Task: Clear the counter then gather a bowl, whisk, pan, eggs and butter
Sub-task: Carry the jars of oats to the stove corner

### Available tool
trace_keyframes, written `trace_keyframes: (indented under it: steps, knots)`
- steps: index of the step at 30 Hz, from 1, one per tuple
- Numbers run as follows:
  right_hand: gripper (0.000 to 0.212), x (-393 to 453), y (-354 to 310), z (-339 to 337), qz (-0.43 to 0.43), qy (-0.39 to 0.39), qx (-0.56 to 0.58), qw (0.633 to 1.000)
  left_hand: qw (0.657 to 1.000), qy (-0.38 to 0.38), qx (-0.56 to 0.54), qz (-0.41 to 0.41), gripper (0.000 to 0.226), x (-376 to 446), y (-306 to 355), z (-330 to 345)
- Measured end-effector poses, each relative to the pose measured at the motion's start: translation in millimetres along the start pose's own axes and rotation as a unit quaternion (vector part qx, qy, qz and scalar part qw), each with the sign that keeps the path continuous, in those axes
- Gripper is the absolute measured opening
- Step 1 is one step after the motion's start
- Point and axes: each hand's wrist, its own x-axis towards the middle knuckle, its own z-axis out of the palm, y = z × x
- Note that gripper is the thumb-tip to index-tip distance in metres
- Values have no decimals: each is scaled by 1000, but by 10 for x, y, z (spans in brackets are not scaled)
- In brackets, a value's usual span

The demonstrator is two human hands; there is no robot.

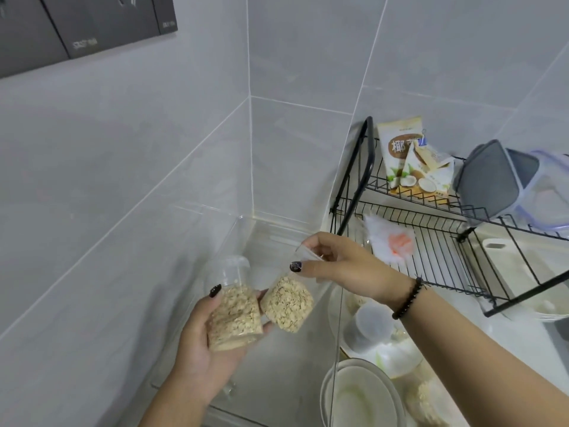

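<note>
Both our hands are full: our left hand (212, 331) wraps a clear oat-filled cup (234, 315), our right hand (345, 266) pinches the rim of a second oat cup (288, 303), tilted, over a clear bin (246, 229) in the corner. That loose rim pinch could slip and scatter oats. Bowls (360, 392) sit stacked below.

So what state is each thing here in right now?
Left hand: grips the left cup.
Right hand: pinches the right cup's rim.
Left cup: tilted, lidded, about half full of oats.
Right cup: tilted, part full of oats.
Rack: standing, holding a pouch and boxes.
Pouch: upright, clipped shut.
Plates: stacked.
</note>
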Motion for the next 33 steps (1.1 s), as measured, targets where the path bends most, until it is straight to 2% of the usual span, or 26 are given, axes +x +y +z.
trace_keyframes:
  steps: [2, 4, 6, 9, 12, 15, 18, 22, 24, 28, 31, 33]
  knots:
    - [64, -120, 0, 40, -15, 27, 41, 999, 999, -42, -23, -15, 72, -13, -54, 84]
    - [58, -257, 49, 129, -20, 76, 100, 992, 998, -56, -26, -29, 72, -21, -130, 160]
    - [62, -399, 135, 292, -5, 144, 179, 973, 997, -52, -22, -43, 72, -21, -218, 237]
    - [58, -604, 340, 561, 11, 233, 206, 950, 995, -53, -18, -83, 68, -29, -388, 332]
    - [43, -803, 479, 680, 19, 263, 273, 925, 990, -60, -5, -124, 73, -57, -527, 368]
    - [42, -1030, 573, 618, 42, 296, 297, 907, 984, -66, 5, -167, 77, -69, -689, 404]
    - [41, -1281, 663, 464, 58, 345, 335, 875, 973, -109, 22, -202, 75, -119, -836, 566]
    - [61, -1716, 783, 223, 17, 392, 395, 831, 965, -155, 53, -204, 62, -194, -1039, 878]
    - [59, -1977, 826, 90, 0, 406, 408, 818, 962, -177, 72, -196, 63, -285, -1169, 1083]
    - [52, -2554, 951, -230, -22, 436, 417, 797, 961, -169, 92, -200, 70, -533, -1554, 1415]
    - [54, -3052, 1044, -451, -21, 453, 426, 783, 955, -164, 125, -212, 44, -769, -1910, 1632]
    - [57, -3429, 1142, -546, -14, 477, 427, 768, 947, -175, 131, -234, 45, -946, -2176, 1816]
